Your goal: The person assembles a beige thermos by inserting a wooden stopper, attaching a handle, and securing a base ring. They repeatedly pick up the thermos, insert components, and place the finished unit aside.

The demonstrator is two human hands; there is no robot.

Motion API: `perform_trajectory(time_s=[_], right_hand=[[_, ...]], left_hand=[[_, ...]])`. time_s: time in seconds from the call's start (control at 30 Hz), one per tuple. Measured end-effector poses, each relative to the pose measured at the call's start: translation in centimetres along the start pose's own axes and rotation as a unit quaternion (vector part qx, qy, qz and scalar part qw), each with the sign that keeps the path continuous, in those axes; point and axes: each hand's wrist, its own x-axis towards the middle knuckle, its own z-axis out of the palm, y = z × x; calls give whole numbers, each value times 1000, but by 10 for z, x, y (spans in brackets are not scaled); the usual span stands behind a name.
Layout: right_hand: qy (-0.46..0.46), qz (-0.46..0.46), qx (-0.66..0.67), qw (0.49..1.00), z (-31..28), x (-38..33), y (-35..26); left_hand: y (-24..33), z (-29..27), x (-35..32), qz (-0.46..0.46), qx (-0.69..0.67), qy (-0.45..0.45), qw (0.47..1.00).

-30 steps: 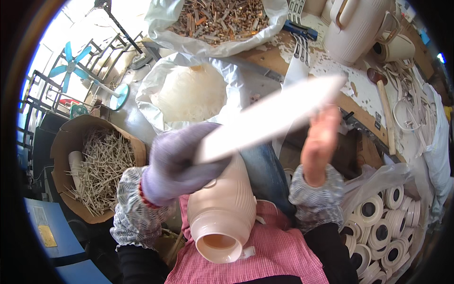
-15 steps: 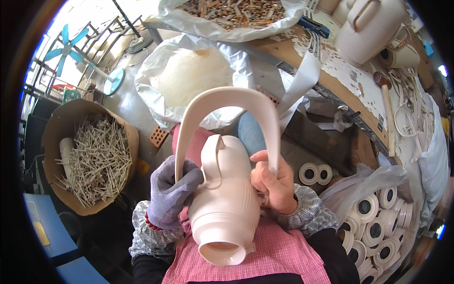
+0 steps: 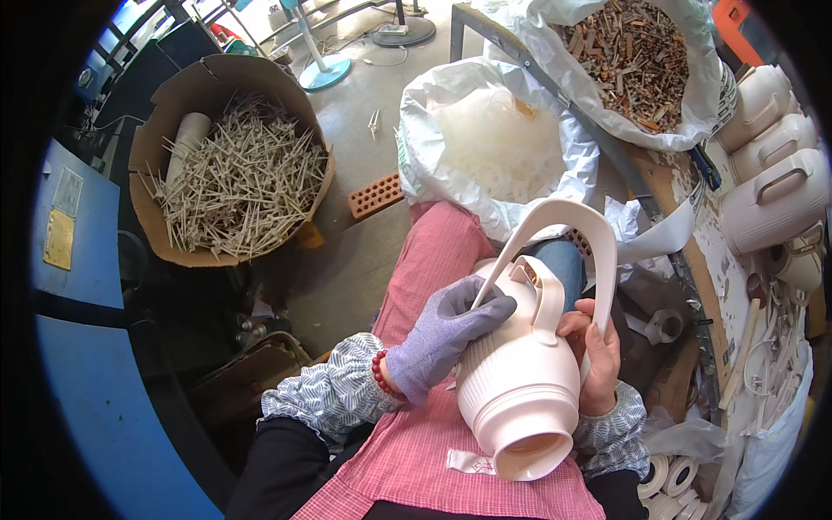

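A pale pink plastic thermos jug (image 3: 511,381) lies across my lap, its wide mouth toward me. Over its far end arches a matching curved carrying handle (image 3: 568,212). My left hand (image 3: 446,334), in a grey-purple knit glove, grips the handle's left end against the jug's side. Bare fingers of my right hand (image 3: 598,364) close around the handle's right end, beside the jug's other side. A smaller fixed grip (image 3: 548,303) stands up from the jug between the two hands. Both joints of the arched handle are partly hidden by fingers.
On the left stands a cardboard box (image 3: 143,182) of thin plastic pieces, beside a blue cabinet (image 3: 113,399). Ahead are a brick (image 3: 375,196), a white sack (image 3: 416,121) of translucent pieces and a sack of brown bits (image 3: 702,130). Jugs (image 3: 771,204) and a mallet (image 3: 741,351) occupy the right-hand bench.
The view has swung left, so the surroundings sit farther right. The jug has turned slightly in my lap. Both hands keep their hold on the arched handle.
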Motion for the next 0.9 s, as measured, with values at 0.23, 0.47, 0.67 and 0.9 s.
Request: perform_trajectory(time_s=[0.23, 0.47, 0.67, 0.9], right_hand=[[0, -100, -32, 994, 13, 9, 1], [-129, -290, -339, 886, 26, 129, -32], [-166, -89, -225, 956, 18, 144, -56], [330, -367, -125, 861, -129, 35, -219]], left_hand=[[-17, 13, 6, 177, -11, 55, 983], [75, -37, 31, 349, -74, -114, 927], [110, -47, 41, 503, 213, -192, 815], [68, -82, 59, 209, 245, -96, 942]])
